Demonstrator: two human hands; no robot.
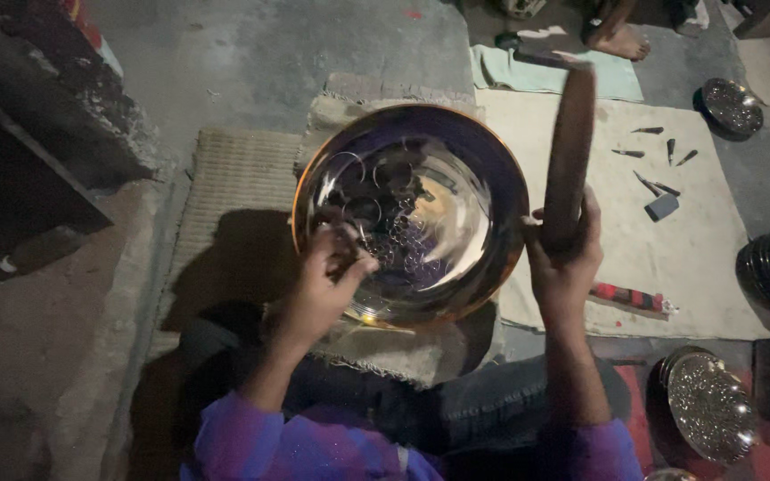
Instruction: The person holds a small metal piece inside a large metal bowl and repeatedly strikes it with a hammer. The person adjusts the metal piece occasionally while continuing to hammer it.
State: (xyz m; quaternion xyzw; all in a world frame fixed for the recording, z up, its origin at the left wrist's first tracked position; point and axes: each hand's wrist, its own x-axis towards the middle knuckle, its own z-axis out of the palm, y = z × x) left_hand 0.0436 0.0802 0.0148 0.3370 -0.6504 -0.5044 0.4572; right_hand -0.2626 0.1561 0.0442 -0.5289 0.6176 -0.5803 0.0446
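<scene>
Right in the middle of the view lies a big shiny metal plate (412, 209), round and shallow, with circles and small dotted patterns worked into its polished face. It rests on a piece of coarse brown sacking (376, 347) spread over the person's lap and the floor in front of them.

The left hand (327, 285) hovers over the near-left part of the plate. Its fingers are curled in and pressed together around a small dark tool (347, 242), whose tip touches the plate's surface. The tool is blurred, so its exact shape cannot be told.

The right hand (565, 258) is at the plate's right rim, with its fingers wrapped tightly around the lower end of a long wooden stick (570, 151). The stick stands raised, reaching up and away from the person, just beside the plate's edge.

To the right of the plate lies a pale cloth (670, 258) on the floor. Several small pointed punches (661, 151) and a little dark block (661, 207) are scattered on it, and a red patterned handle (627, 297) lies near its front edge. A woven mat (233, 178) sits to the left of the plate. At bottom right is another patterned metal plate (710, 405), and a smaller dish (733, 105) rests at top right. Another person's bare foot (618, 37) shows at the top.
</scene>
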